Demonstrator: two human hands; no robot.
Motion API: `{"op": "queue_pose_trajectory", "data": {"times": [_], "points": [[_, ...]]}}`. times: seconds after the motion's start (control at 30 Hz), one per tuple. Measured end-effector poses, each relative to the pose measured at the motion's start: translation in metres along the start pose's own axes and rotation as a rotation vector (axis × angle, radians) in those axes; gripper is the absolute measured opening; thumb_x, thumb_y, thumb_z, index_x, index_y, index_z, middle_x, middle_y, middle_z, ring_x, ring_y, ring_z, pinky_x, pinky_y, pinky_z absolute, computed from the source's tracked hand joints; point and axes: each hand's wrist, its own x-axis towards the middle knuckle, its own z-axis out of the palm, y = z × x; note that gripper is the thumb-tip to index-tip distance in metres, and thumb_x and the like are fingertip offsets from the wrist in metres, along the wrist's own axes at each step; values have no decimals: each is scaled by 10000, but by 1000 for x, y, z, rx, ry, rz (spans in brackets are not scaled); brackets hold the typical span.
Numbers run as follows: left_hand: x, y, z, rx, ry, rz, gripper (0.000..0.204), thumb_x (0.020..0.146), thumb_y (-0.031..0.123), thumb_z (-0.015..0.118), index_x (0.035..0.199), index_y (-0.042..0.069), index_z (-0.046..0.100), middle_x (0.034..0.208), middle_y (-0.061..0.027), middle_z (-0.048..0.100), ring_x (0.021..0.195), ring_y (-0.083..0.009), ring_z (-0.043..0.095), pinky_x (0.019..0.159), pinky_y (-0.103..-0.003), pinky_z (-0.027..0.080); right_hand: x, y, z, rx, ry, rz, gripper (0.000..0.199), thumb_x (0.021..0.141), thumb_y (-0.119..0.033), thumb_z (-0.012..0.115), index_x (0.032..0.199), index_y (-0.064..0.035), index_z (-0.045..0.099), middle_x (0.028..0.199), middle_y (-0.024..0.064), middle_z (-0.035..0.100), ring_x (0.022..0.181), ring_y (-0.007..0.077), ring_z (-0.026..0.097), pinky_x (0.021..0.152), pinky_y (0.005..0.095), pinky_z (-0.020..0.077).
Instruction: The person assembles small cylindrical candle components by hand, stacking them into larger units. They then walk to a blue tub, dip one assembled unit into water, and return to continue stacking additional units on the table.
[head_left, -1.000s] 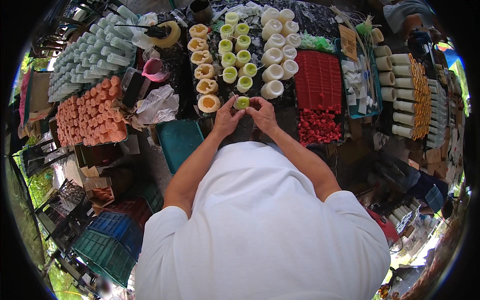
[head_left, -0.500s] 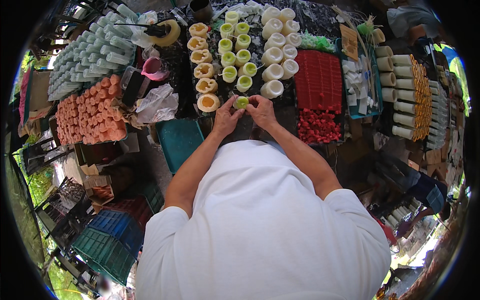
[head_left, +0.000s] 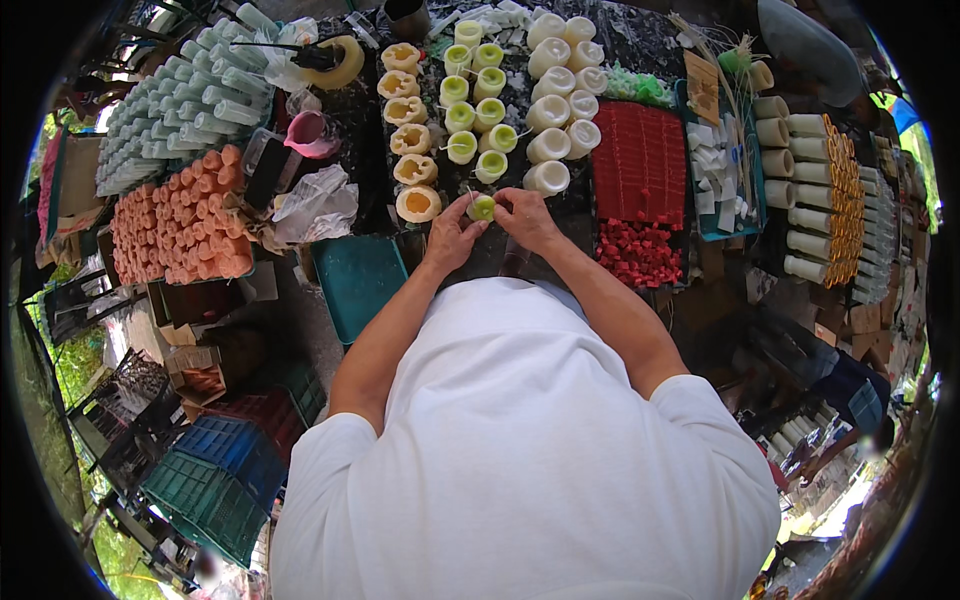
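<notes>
Fingers of the left hand (head_left: 452,235) and right hand (head_left: 524,216) pinch one small round green wax candle (head_left: 483,207), just beside the round orange candle (head_left: 418,203).

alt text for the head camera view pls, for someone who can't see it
Seen from above, a person in a white shirt holds a small green candle between the left hand and right hand over a dark worktable. Beyond the hands stand rows of yellow, green and white candles; a red mould tray sits to the right, orange candles to the left.
</notes>
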Motion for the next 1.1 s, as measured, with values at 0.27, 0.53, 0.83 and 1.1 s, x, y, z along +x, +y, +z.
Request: {"op": "queue_pose_trajectory", "data": {"times": [0.27,0.53,0.83,1.1], "points": [[-2,7,-3,-3,-10,15,628,909,83,756,1493,85,526,781,-10,691,671,-62,582,615,-243,468,4,1,-1,12,24,35,209,876,-139,645,980,27,718,886,231,729,833,395,720,782,447,571],[-1,13,-5,1,-5,32,589,861,48,780,1420,57,591,930,-28,689,684,-99,573,673,-272,510,17,-10,-12,-201,-87,-133,226,897,-156,629,976,27,736,828,220,727,787,349,733,761,429,573],[-5,13,-10,34,-34,115,594,877,12,754,1441,68,577,1084,-7,673,745,-68,560,688,-252,504,20,-23,-21,10,-258,113,257,914,-186,612,966,27,745,804,239,717,710,358,722,724,417,583],[-3,16,-13,88,-57,120,599,870,2,753,1439,45,572,1146,-25,681,755,-79,594,715,-256,527,23,-9,-9,-98,-188,6,247,930,-148,602,978,55,735,803,220,730,719,249,744,681,382,594]]}}
